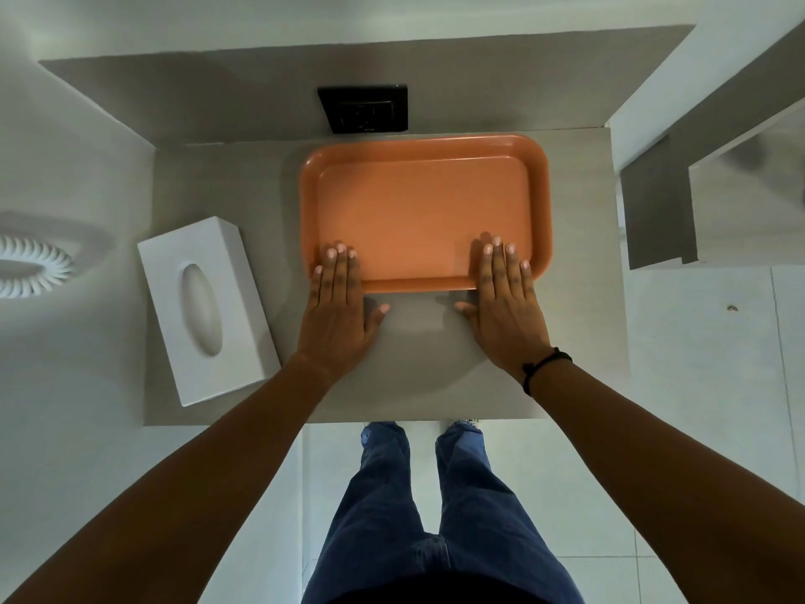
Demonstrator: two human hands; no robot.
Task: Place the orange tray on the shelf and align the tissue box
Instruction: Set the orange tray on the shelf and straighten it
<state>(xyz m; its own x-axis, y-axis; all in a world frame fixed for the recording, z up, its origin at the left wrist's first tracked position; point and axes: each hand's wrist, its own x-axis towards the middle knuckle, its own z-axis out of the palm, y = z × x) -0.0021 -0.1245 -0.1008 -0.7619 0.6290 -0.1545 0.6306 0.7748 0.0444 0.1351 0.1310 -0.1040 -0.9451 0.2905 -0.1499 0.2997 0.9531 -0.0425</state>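
Note:
The orange tray [424, 211] lies flat on the grey shelf [418, 368], toward the back and right of centre. My left hand [337, 316] rests palm down with its fingers over the tray's near left rim. My right hand [505, 307] lies the same way over the near right rim; a black band circles that wrist. Both hands are flat with fingers extended, thumbs on the shelf, gripping nothing. The white tissue box [207, 309] sits at the shelf's left edge, turned at a slant to the edge, its oval slot facing up.
A black wall socket [363, 109] sits on the back wall just behind the tray. White walls flank the shelf recess on both sides. A white round fixture [30, 263] shows at the far left. My jeans-clad legs [431, 507] stand on pale floor tiles below the shelf's front edge.

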